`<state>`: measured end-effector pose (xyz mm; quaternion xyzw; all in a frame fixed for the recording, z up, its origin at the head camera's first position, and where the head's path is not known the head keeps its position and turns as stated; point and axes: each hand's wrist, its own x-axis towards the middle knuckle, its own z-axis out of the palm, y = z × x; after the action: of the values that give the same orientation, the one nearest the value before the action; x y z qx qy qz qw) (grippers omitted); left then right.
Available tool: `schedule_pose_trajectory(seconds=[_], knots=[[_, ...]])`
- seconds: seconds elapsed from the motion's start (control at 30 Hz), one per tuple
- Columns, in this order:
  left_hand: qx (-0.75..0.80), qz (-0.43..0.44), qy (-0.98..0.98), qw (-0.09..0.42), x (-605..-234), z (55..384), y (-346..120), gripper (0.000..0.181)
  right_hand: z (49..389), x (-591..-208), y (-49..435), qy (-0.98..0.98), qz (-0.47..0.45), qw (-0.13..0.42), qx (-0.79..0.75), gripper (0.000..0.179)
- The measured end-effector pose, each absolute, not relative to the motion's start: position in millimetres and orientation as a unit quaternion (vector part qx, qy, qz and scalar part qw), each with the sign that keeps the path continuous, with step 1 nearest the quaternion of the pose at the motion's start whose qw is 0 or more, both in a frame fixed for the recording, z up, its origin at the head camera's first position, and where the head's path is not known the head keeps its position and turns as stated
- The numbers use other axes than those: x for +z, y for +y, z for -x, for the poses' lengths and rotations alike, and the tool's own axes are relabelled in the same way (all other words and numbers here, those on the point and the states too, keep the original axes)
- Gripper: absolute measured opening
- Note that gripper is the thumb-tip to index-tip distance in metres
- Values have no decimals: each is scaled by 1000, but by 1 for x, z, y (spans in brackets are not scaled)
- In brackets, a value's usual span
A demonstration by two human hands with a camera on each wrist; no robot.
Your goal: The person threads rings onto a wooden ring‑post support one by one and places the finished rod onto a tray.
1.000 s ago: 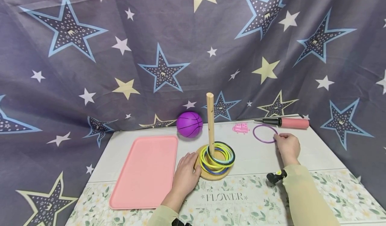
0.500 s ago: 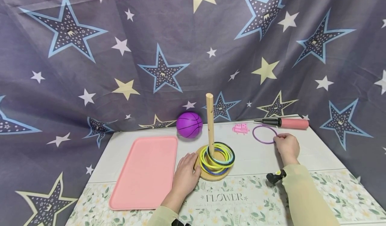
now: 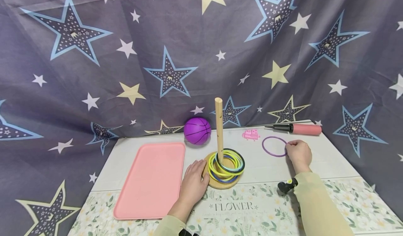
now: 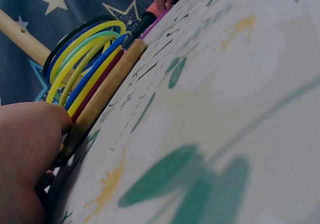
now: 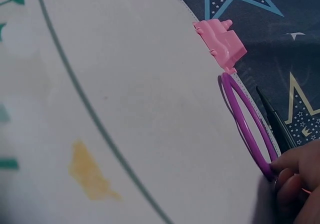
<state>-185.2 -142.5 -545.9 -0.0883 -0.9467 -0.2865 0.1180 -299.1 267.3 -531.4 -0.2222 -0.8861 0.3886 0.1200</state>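
My left hand [image 3: 194, 183] holds the left edge of a round wooden base [image 3: 221, 186], its thumb at the near rim. From this base rises a wooden peg [image 3: 219, 127]. Around the peg's foot lie several toss rings [image 4: 95, 76], in yellow, blue, black, light blue and dark red, some tilted. Further right, my right hand [image 3: 299, 154] pinches a purple ring [image 5: 245, 126] by its right side between thumb and fingers. The ring slants close over the white table, its shadow alongside in the right wrist view.
A pink tray [image 3: 151, 180] lies at the left. Along the back are a purple ball [image 3: 197, 131], a small pink toy [image 3: 251, 134] and a pink-and-black hand pump [image 3: 303, 129], near the starry cloth [image 3: 195, 36].
The purple ring's free side has tipped down toward the front and shifted slightly left, away from the pump. My right hand moves barely; the left hand stays on the base.
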Motion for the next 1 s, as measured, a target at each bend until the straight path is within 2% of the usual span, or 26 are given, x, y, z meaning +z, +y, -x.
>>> schedule_pose_trajectory(seconds=[0.17, 0.47, 1.0], knots=[[-288, 87, -947, 116, -546, 185, -142, 53, 297, -533, 266, -892, 211, 127, 378, 25], [-288, 87, -946, 118, -547, 186, -142, 53, 298, -541, 270, -897, 170, 171, 369, 23], [-288, 88, -946, 119, -546, 185, -143, 53, 291, -543, 271, -875, 183, 182, 409, 28]])
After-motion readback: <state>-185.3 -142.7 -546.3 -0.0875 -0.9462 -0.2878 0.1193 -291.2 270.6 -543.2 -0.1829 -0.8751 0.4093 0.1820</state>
